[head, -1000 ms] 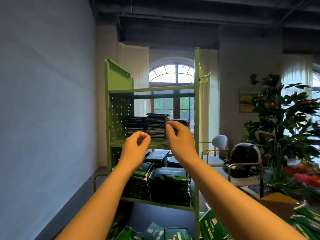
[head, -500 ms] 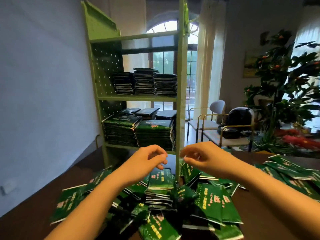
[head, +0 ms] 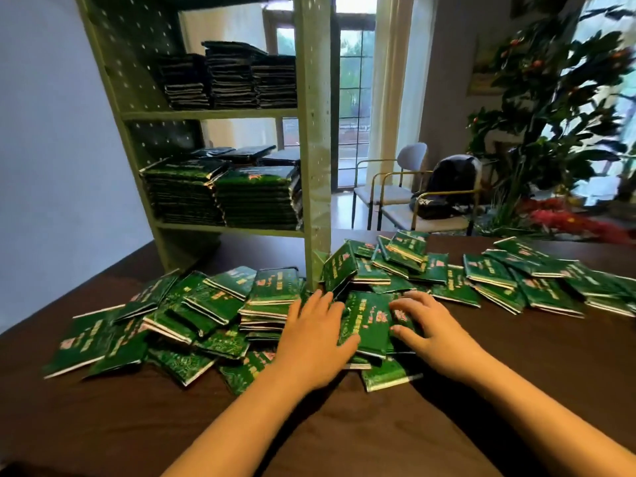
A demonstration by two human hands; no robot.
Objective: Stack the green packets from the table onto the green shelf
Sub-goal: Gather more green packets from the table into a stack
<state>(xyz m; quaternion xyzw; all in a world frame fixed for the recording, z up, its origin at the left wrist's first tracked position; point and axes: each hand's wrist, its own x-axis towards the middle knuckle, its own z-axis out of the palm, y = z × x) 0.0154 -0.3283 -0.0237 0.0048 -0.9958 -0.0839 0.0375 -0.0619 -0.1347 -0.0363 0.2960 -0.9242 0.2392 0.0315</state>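
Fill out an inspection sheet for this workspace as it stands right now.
Surface: dark wooden table, bare nearest the person.
Job's things: loose green packets piled across the table; green shelf standing on the table, with upper stacks and lower stacks already on it.
Clutter: nothing seen apart from the packets.
Grippers: left hand and right hand rest open on the pile, either side of one packet; nothing lifted.
Cables: nothing seen.
Surroundings: two chairs, a black bag on the nearer one, leafy plant, window, pale wall.
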